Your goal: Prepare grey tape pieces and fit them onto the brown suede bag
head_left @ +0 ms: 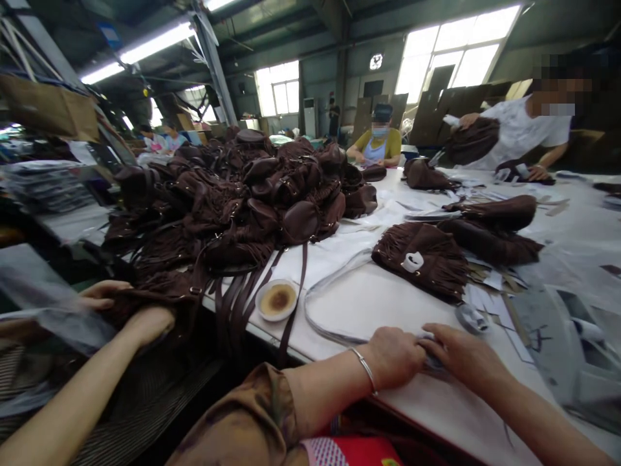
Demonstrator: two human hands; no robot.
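Note:
My left hand [396, 357], with a silver bangle at its wrist, is closed on the near end of a bundle of thin grey strips [317, 327] at the table's front edge. The bundle curves in a loop over the white table top. Close against it on the right, my right hand [456, 353] has its thumb and fingers pinched on the same end. Beyond the loop lies a dark brown fringed bag [422, 259] with a white piece on it. A roll of clear tape [471, 318] sits beside my right hand.
A large heap of brown bags [252, 188] covers the table's left part. A small dish [276, 300] stands near the front edge. At the left, another person's hands [150, 323] reach into a bag. Two people work across the table [567, 246]. A grey dispenser [563, 336] is at right.

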